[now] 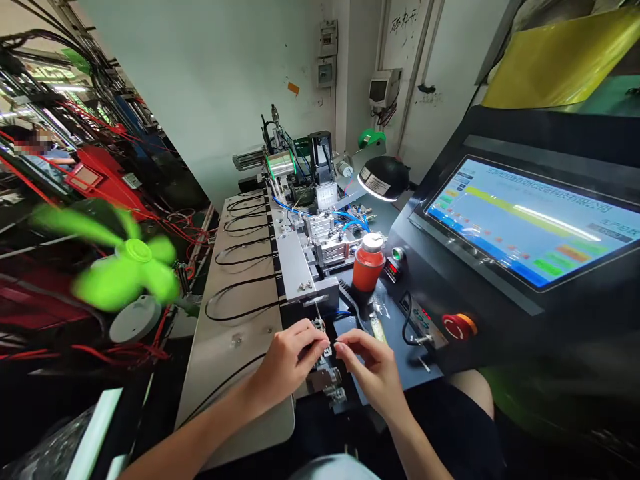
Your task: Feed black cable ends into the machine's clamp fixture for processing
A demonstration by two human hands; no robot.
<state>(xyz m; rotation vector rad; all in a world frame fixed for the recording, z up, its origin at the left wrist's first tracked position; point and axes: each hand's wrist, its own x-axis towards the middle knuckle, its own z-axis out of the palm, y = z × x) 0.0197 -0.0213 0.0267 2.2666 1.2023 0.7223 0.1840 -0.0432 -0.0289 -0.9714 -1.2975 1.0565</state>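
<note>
Metal fixture [328, 379] between both hands [293, 357] [373, 370]

Your fixture [329, 380]: bare shiny metal. Flat plate [294, 260] ahead of you: smooth satin metal. Your screen [530, 217]: glossy, mirroring a light strip. Orange-red bottle [367, 272]: smooth plastic. Yellow sheet [555, 63]: shiny, plastic-looking.

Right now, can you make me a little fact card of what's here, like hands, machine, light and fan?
Left hand: thumb and fingers drawn together by small metal parts; anything pinched is too tiny to tell
Right hand: thumb and fingertip close together, facing the left hand
Machine: metal, ahead of both hands
Bottle: red, white cap, upright
Lamp: black, lit
Screen: on, at the right
Button: red, below the screen
Fan: green, blades blurred, at the left
</note>
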